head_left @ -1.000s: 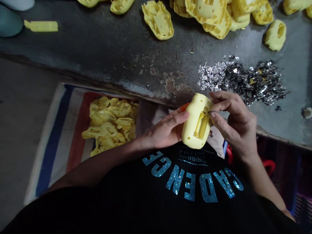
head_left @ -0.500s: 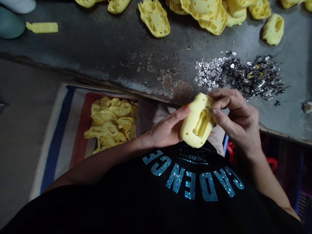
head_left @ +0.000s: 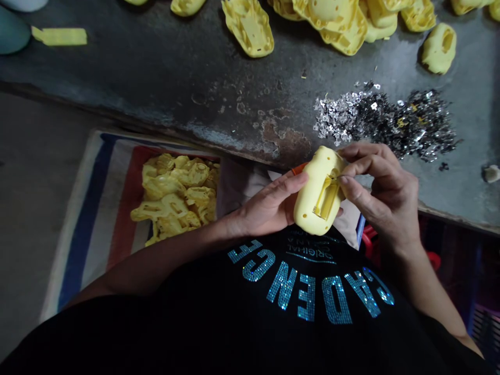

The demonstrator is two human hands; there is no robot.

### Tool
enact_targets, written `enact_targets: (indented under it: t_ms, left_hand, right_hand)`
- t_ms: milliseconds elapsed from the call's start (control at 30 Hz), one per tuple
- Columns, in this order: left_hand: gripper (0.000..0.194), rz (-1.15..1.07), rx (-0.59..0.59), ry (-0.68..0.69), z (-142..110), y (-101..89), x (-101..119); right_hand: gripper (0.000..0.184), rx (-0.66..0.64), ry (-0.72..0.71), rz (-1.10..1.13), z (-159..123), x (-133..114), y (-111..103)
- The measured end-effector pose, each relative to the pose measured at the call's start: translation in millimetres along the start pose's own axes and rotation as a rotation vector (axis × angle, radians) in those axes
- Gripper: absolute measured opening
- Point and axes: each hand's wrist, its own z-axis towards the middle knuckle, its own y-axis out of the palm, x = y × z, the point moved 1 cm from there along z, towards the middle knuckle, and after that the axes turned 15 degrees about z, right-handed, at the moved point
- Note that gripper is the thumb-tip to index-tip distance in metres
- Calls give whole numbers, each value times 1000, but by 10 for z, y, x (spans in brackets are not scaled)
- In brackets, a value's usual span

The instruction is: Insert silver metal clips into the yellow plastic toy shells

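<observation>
While held just off the bench's near edge, above the lap, the yellow moulded plastic shell (head_left: 308,208) lies tilted, its long axis running from lower left to upper right. The left hand (head_left: 265,205) supports it from the left, fingers (head_left: 285,182) extended and close together across its back. The right hand (head_left: 386,195) is nearer the shell's open recess (head_left: 326,198). Its fingers (head_left: 367,169) pinch a thin pointed sliver (head_left: 335,177), material indeterminate, with the tip at the recess's upper end, so the shell lies immediately left of that pinch. A heap of metal flakes (head_left: 385,122) rests on the bench (head_left: 219,99) up and to the right. More yellow shells (head_left: 248,28) lie along its far edge. Loose yellow parts (head_left: 174,195) sit on a striped woven sack (head_left: 88,219) beyond the near edge, to the left.
</observation>
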Motion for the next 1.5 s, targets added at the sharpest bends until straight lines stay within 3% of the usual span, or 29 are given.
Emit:
enact_targets:
  t_ms: [233,567,800,1033,1233,1367,1500]
  left_hand:
    - [79,-2,7,17,2,5,-6]
    - [68,-50,-16,11,-2,46,-21]
    - [48,-76,59,8,-18,21,-67]
    - [59,-14,136,20,-25,5,-101]
    - [53,-43,148,28,-40,13,-97]
    - [64,-58,61,-7,-40,10,-82]
    - [79,-65,-67,-66,-40,3,-40]
  right_hand:
    - [9,50,-43,-69,-41,-9,35]
    - [10,54,-102,55,13,48,81]
    - [11,53,-180,-159,-34,20,101]
    - [10,13,-230,-324,-58,-20,79]
    - [12,-25,-274,-409,-47,-24,101]
    - [13,-25,-295,-526,-100,-78,109]
    - [30,22,-315,-553,-180,-119,55]
